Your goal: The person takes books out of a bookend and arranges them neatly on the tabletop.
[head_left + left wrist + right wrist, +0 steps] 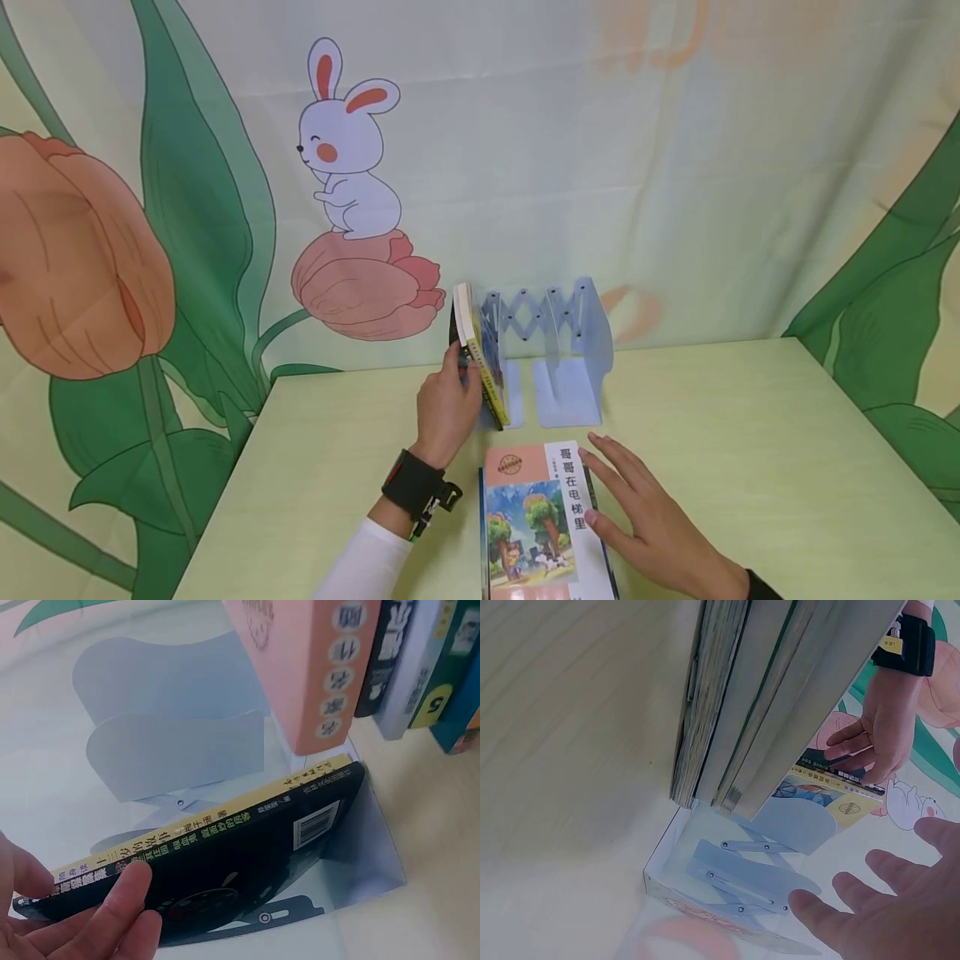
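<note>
My left hand (446, 408) holds two thin upright books in the left section of a pale blue folding bookend (568, 396). One is a yellow-spined book (489, 379); against it stands a black-covered book (304, 851) with a barcode on its back. The left wrist view shows the fingers on the black cover and the thumb at the other side. My right hand (663, 525), fingers spread, is beside a stack of books lying flat. On top lies a pink and white picture book (536, 521). Whether the right fingertips touch its edge is unclear.
Behind the table (750, 433) hangs a cloth backdrop (675, 167) with a rabbit and tulips. The bookend stands near the table's back edge, its dividers joined by crossed slats (522, 315). Several spines, one pink (319, 682), show in the left wrist view.
</note>
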The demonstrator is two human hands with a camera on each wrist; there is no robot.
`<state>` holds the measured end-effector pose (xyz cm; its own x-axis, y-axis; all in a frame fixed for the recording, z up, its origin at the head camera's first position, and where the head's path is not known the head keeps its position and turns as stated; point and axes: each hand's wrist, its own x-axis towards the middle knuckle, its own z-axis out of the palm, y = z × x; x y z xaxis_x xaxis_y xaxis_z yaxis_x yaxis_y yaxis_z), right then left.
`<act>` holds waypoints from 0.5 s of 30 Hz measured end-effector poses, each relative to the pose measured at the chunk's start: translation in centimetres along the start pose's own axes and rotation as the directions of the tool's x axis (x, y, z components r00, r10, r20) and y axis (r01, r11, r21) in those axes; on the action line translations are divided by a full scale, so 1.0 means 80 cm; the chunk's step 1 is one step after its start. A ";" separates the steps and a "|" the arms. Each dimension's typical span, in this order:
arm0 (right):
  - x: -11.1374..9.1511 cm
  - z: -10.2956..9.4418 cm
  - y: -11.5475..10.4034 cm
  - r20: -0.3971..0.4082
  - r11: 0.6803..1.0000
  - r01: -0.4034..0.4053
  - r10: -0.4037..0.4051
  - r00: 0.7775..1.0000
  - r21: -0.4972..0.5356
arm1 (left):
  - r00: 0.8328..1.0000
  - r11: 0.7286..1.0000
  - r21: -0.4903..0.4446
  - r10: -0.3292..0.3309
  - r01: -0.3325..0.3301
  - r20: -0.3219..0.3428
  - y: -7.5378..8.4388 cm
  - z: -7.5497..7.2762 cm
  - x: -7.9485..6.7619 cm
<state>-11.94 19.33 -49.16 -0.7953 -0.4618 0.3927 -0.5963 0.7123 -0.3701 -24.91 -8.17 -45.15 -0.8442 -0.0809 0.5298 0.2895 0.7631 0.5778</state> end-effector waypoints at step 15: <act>-0.002 -0.001 0.001 0.006 1.000 0.001 -0.001 1.000 0.005 | 0.997 0.996 0.049 -0.070 0.069 0.023 0.006 0.008 0.008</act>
<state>-11.88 19.49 -49.15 -0.7954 -0.4659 0.3877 -0.5977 0.7092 -0.3739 -25.61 -7.45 -44.92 -0.8726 -0.1199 0.4736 0.2076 0.7865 0.5817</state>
